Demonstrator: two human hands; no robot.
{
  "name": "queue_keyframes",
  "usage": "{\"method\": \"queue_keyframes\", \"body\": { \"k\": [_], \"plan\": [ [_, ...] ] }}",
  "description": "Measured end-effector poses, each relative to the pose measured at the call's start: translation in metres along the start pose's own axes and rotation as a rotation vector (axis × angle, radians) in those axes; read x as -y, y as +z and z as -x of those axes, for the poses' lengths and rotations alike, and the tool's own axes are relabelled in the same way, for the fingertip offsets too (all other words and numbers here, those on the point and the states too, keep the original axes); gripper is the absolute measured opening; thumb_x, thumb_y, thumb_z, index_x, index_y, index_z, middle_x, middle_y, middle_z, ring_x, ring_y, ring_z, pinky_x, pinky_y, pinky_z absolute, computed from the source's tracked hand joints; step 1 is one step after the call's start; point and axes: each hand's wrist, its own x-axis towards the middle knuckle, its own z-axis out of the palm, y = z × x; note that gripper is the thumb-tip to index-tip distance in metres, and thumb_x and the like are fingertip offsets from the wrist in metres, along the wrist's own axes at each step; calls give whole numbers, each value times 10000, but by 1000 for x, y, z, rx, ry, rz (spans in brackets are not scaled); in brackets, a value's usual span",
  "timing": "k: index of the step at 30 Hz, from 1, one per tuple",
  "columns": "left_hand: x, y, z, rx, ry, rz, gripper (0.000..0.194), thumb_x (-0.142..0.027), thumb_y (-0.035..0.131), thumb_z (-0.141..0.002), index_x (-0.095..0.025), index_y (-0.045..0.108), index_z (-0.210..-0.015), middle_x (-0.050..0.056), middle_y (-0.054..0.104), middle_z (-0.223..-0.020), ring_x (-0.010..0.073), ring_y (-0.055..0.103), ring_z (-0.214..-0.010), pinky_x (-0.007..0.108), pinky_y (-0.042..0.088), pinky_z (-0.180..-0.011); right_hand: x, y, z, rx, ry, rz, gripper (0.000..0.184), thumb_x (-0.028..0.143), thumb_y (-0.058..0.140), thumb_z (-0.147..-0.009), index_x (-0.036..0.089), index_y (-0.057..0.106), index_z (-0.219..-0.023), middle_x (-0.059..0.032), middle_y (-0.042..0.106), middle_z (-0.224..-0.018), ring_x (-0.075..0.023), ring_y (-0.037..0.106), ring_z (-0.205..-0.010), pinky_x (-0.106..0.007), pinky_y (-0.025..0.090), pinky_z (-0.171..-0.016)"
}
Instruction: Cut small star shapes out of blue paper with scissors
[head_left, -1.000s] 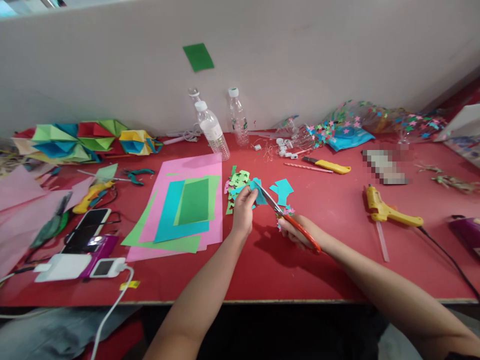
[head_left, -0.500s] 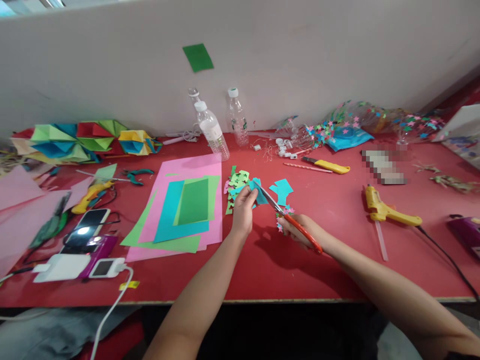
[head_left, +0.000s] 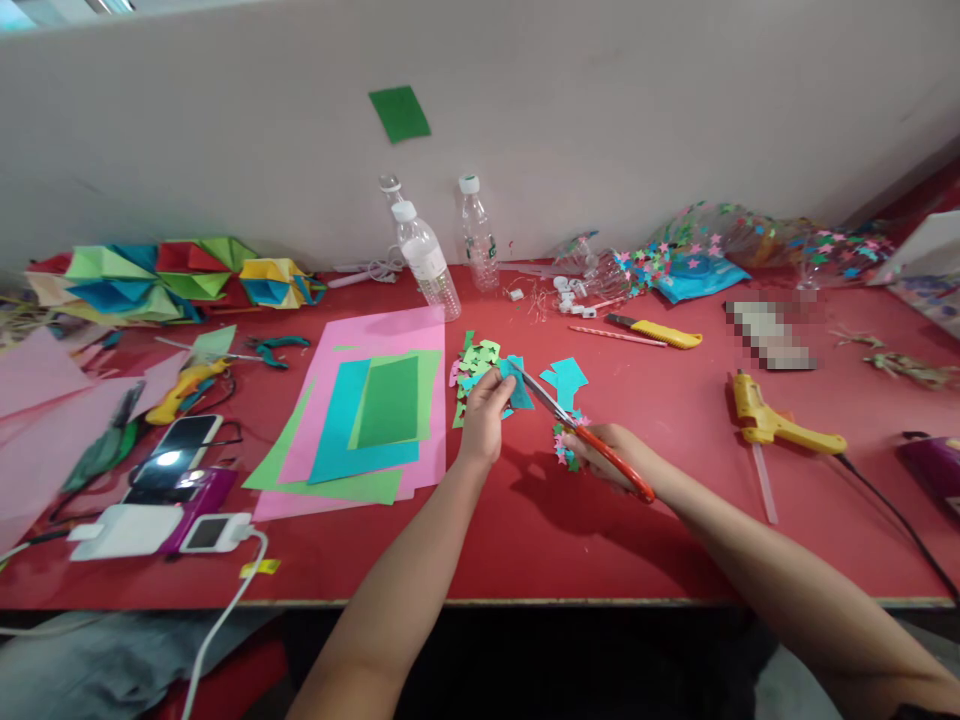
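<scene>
red table (head_left: 525,550) | grey wall (head_left: 600,120) | left fingers (head_left: 502,390) pinch blue paper (head_left: 520,396) | right fingers (head_left: 589,460) grip scissors (head_left: 611,460)

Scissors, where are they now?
Head view, right of centre: the scissors are in the right hand, blades at the blue paper in the left hand.

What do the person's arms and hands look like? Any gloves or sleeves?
No gloves: the left hand and right hand are bare, with no ring, watch or bracelet that I can see. Both forearms are bare too. At the bottom right corner, what looks like a dark sleeve edge shows.
</scene>
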Motion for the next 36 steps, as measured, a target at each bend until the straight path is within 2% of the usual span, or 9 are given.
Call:
{"method": "queue_keyframes", "body": {
  "k": [4, 9, 13, 17, 21, 26, 31, 36],
  "plan": [
    [-2, -1, -1, -38, -43, 14, 281, -333, 701, -769, -183, 494, -653, -51, 443, -606, 67, 419, -549, 199, 349, -537, -1, -2, -1, -19, -21, 26, 503, 661, 598, -792, 185, 515, -651, 59, 395, -474, -69, 352, -370, -202, 301, -356],
    [-8, 0, -2, -42, -82, 92, 265, -369, 709, -744, -186, 522, -699, -37, 567, -613, 76, 531, -554, 208, 423, -560, -2, -2, -2, -22, -48, 6, 510, 675, 567, -800, 186, 530, -657, 53, 404, -488, -77, 353, -374, -210, 306, -365],
    [-14, -1, -4, -38, -185, 178, 308, -383, 749, -706, -201, 511, -779, -32, 648, -659, 66, 540, -472, 191, 408, -480, -3, -4, -3, -42, -69, 66, 499, 656, 563, -808, 186, 527, -642, 50, 401, -482, -82, 360, -388, -213, 303, -395],
    [-18, -4, -9, -94, -259, 288, 251, -247, 756, -691, -189, 528, -778, -37, 637, -628, 32, 486, -435, 158, 357, -433, -5, -6, -7, -74, -94, 152, 518, 666, 551, -805, 192, 486, -607, 44, 394, -497, -86, 351, -425, -220, 288, -430],
    [-19, -5, -13, -129, -297, 373, 196, -169, 731, -694, -155, 538, -670, -28, 603, -609, 11, 461, -456, 153, 351, -443, -5, -5, -7, -68, -109, 163, 525, 671, 540, -807, 193, 495, -594, 42, 387, -498, -94, 342, -445, -231, 289, -457],
    [-15, -3, -10, -134, -207, 267, 140, -207, 739, -676, -150, 616, -708, -27, 591, -593, 35, 483, -472, 181, 358, -447, -2, -2, -5, -54, -119, 146, 516, 674, 547, -799, 193, 504, -616, 33, 407, -527, -102, 344, -474, -234, 294, -465],
    [-15, -2, -9, -135, -124, 210, 151, -231, 738, -648, -160, 607, -678, -31, 586, -553, 57, 507, -468, 196, 377, -449, 3, -4, -1, -9, -116, 99, 524, 678, 554, -802, 172, 566, -666, 33, 431, -532, -98, 375, -472, -229, 310, -466],
    [-17, -2, -7, -151, -61, 112, 176, -259, 732, -643, -160, 592, -602, -35, 562, -505, 53, 476, -434, 196, 368, -427, 7, -4, 3, 43, -83, 43, 515, 682, 563, -806, 179, 542, -698, 63, 391, -452, -91, 374, -391, -220, 311, -420]
  ]
}}
